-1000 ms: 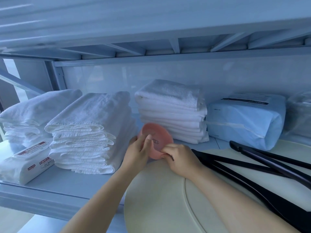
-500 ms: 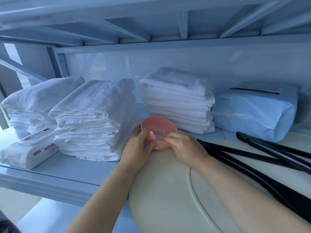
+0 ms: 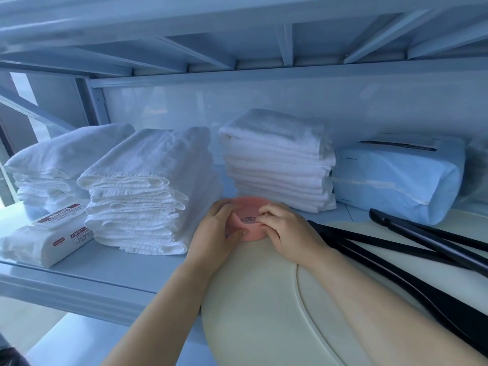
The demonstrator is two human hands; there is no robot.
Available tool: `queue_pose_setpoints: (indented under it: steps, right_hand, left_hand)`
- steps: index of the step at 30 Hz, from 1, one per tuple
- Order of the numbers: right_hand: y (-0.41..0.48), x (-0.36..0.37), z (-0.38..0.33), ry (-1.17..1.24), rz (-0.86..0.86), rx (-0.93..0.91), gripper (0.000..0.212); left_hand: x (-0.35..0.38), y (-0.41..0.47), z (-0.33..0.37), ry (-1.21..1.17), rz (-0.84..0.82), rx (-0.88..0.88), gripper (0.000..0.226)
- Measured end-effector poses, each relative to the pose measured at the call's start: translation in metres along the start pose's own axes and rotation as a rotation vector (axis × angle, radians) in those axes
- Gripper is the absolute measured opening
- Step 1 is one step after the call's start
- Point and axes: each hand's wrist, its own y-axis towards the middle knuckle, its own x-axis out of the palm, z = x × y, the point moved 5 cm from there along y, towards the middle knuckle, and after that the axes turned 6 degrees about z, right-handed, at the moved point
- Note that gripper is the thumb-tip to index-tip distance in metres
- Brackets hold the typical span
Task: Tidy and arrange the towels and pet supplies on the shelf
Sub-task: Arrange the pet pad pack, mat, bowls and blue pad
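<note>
Fingers (image 3: pixel 268 209) clasp pink bowl (image 3: pixel 249 204), towel stack (image 3: pixel 277 165) close behind.

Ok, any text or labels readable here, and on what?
Nothing reads clearly.
Wipes pack: red-brown label and small red marks, blurred.
Bowl: dark printed mark, maybe a fishbone, no legible words.
Blue pack: dark top label and tiny side print, too small.

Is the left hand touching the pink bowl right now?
Touching. The head view shows the left hand curled round the left side of the pink bowl, thumb against its front wall.
</note>
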Motion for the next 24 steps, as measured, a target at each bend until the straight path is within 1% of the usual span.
queue_pose_setpoints:
  steps: [3, 6, 8, 11, 14, 17, 24]
  right_hand:
    - [-0.001, -0.0038, 0.0023, -0.011, 0.029, 0.048, 0.023]
    - [-0.0018, -0.0042, 0.007, 0.006, -0.012, 0.127, 0.039]
    - [-0.0021, -0.0034, 0.0094, 0.015, -0.042, 0.171, 0.042]
    - [-0.0019, -0.0036, 0.0093, 0.007, -0.044, 0.182, 0.036]
    - [-0.0022, -0.0033, 0.0075, -0.021, -0.048, 0.153, 0.03]
    - [-0.0028, -0.0036, 0.0054, -0.043, -0.032, 0.135, 0.029]
    - [-0.0031, -0.0017, 0.0049, -0.039, -0.044, 0.131, 0.03]
  left_hand:
    - [-0.0023, -0.0016, 0.0075, 0.002, 0.006, 0.027, 0.04]
    - [-0.0031, -0.0009, 0.0066, 0.018, 0.026, 0.047, 0.031]
    - [-0.0024, -0.0011, 0.0055, 0.014, 0.021, 0.049, 0.026]
    - [-0.0017, -0.0022, 0.006, -0.003, 0.009, 0.054, 0.018]
    - [-0.0019, -0.0031, 0.0076, -0.008, 0.012, 0.068, 0.016]
    - [-0.0016, -0.0028, 0.0097, -0.009, 0.035, 0.077, 0.015]
    - [0.0024, -0.0038, 0.008, -0.009, 0.024, 0.096, 0.024]
